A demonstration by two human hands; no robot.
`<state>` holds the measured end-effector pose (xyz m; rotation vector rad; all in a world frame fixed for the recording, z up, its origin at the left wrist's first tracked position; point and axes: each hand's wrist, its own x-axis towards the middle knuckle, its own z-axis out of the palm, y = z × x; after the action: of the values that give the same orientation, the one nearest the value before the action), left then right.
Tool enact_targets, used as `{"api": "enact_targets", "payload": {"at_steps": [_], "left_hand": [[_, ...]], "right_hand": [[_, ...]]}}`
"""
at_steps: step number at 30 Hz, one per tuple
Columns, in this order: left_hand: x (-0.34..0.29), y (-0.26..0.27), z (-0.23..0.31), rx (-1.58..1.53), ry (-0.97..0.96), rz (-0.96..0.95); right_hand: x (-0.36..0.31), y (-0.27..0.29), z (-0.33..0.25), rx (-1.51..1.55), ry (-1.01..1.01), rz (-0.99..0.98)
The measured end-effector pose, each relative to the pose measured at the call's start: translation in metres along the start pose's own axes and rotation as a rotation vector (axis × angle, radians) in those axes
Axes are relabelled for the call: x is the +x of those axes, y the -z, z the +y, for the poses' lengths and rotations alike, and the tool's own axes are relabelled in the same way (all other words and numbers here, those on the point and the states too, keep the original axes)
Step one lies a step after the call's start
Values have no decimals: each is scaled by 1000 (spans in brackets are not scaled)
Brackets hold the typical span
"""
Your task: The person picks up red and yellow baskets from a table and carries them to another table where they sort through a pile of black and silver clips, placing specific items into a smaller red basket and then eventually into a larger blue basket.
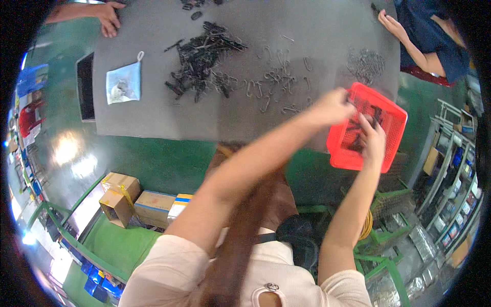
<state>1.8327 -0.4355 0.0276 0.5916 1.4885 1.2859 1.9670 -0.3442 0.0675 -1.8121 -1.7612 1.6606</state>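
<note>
A red plastic mesh basket (394, 135) sits over the right front edge of the grey table, with dark parts (354, 134) inside it. My left hand (335, 107) is at the basket's left rim, its fingers curled over that edge. Inside the basket is my right hand (373, 139), reaching in among the dark parts. Its fingers are blurred, so whether they hold a part does not show. Left of the basket, loose thin metal hooks (279, 77) lie scattered on the table. Beyond them is a heap of black clip-like parts (204, 56).
A pile of small grey metal pieces (365, 65) lies beyond the basket. A light-blue pouch (124, 84) is on the table (158, 115) at left. Another person's hand (108, 19) rests far left; a co-worker's hand (391, 23) holds a dark piece far right. Cardboard boxes (153, 202) stand behind.
</note>
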Motion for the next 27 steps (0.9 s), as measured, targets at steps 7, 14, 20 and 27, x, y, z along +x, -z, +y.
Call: {"api": "enact_targets", "payload": {"at_steps": [7,14,20,27], "left_hand": [[-6,-88,3,212,-310,347],[-61,47,-47,309,-242,588],[-131,104,-64,154,-69,779],[-199,141,-98,30,36,862]], "right_hand": [[43,89,98,-962,408,302],[-10,-42,17,-676,978,364],[-53,-166,0,-634,1049,-271],[-73,-246,25,-861,812,-343]]}}
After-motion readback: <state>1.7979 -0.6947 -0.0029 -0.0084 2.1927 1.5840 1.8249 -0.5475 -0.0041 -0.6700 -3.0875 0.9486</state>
